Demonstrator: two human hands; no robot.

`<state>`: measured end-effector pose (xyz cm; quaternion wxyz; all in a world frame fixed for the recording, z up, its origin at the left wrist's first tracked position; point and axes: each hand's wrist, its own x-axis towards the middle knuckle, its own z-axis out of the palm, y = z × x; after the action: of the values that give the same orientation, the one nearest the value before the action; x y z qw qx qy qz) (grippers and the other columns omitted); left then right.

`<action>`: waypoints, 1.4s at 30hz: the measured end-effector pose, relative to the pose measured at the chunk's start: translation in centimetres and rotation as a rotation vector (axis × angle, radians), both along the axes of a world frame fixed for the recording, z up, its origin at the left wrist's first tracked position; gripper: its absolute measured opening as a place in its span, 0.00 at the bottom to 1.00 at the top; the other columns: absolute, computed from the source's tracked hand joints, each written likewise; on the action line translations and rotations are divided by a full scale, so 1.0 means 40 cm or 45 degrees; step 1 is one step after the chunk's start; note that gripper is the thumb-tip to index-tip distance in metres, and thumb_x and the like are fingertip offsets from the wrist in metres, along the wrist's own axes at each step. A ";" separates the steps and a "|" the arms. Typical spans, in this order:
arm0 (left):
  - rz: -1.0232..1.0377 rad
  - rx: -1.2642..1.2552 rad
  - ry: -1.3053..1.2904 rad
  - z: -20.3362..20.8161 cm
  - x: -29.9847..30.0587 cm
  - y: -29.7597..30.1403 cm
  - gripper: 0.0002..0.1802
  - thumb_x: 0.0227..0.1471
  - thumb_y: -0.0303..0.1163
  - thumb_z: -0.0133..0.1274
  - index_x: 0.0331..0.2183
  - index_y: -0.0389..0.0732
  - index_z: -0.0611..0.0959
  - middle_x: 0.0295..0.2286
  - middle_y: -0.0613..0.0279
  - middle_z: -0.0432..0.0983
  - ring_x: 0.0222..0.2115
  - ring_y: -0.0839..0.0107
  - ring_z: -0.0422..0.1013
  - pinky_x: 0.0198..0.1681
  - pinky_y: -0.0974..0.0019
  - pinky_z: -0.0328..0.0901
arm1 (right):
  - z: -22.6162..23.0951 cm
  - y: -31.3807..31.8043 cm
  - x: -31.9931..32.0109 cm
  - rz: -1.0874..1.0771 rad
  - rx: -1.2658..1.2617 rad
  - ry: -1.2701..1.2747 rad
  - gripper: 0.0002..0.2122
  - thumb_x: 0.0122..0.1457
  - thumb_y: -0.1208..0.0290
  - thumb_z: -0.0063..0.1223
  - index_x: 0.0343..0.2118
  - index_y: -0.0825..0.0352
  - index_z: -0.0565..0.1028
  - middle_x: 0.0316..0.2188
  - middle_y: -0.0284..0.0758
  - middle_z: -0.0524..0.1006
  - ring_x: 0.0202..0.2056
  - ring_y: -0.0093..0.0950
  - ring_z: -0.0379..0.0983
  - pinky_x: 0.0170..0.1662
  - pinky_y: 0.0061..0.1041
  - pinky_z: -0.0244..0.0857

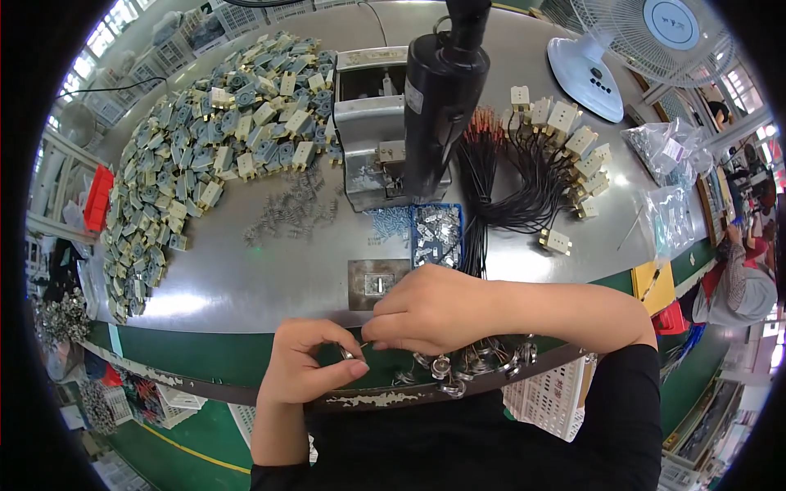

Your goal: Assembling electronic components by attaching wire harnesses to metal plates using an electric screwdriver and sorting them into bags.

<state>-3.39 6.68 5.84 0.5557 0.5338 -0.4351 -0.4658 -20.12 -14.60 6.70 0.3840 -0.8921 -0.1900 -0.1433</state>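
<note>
At the table's front edge my left hand (pixel 307 360) pinches a small shiny metal piece (pixel 347 354) between thumb and forefinger. My right hand (pixel 430 309) meets it from the right, its fingers closed close to a thin brassy tip; what they grip is mostly hidden. Just beyond the hands lies a square metal plate (pixel 360 296) with a small fixture (pixel 378 284) in its middle, partly covered by my right hand. Behind the right hand stands a blue tray (pixel 462 233) of small metal parts. Round metal parts with wires (pixel 442 366) gather below my right wrist.
A grey metal machine (pixel 372 131) with a black cylinder (pixel 438 106) stands mid-table. Grey-and-cream plastic parts (pixel 221 135) pile up left, near loose springs (pixel 295 204). Small screws (pixel 389 222) adjoin the tray. Black cables (pixel 524 196) with cream plugs (pixel 583 143) and a fan (pixel 585 78) occupy the right.
</note>
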 end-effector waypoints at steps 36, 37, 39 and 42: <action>-0.091 -0.002 0.703 0.064 -0.015 -0.151 0.24 0.65 0.28 0.55 0.55 0.19 0.74 0.40 0.38 0.84 0.40 0.50 0.84 0.38 0.57 0.82 | 0.109 -0.081 0.016 -0.383 0.544 0.101 0.05 0.54 0.72 0.72 0.31 0.66 0.86 0.20 0.33 0.80 0.18 0.29 0.74 0.22 0.24 0.64; -0.089 -0.003 0.704 0.068 -0.008 -0.150 0.24 0.65 0.28 0.55 0.55 0.19 0.74 0.40 0.38 0.84 0.40 0.50 0.84 0.38 0.57 0.82 | 0.113 -0.078 0.019 -0.381 0.543 0.103 0.05 0.54 0.72 0.72 0.31 0.66 0.86 0.20 0.33 0.80 0.18 0.29 0.74 0.22 0.24 0.64; -0.160 -0.082 0.160 0.071 0.017 -0.152 0.20 0.66 0.22 0.53 0.58 0.28 0.76 0.39 0.51 0.86 0.42 0.63 0.84 0.43 0.64 0.79 | 0.121 -0.072 0.024 -0.370 0.360 0.064 0.06 0.53 0.73 0.72 0.28 0.66 0.83 0.18 0.32 0.77 0.17 0.30 0.72 0.21 0.26 0.62; -0.243 -0.186 -0.466 0.090 0.050 -0.160 0.19 0.57 0.24 0.64 0.50 0.34 0.83 0.34 0.53 0.86 0.34 0.62 0.84 0.37 0.64 0.76 | 0.143 -0.062 0.025 -0.323 0.198 0.105 0.09 0.53 0.71 0.71 0.28 0.65 0.78 0.23 0.34 0.77 0.23 0.38 0.76 0.26 0.32 0.69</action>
<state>-1.39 0.27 9.44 0.4581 0.5241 -0.6100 -0.3787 -19.13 -17.08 12.41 0.4381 -0.8817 -0.0483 -0.1681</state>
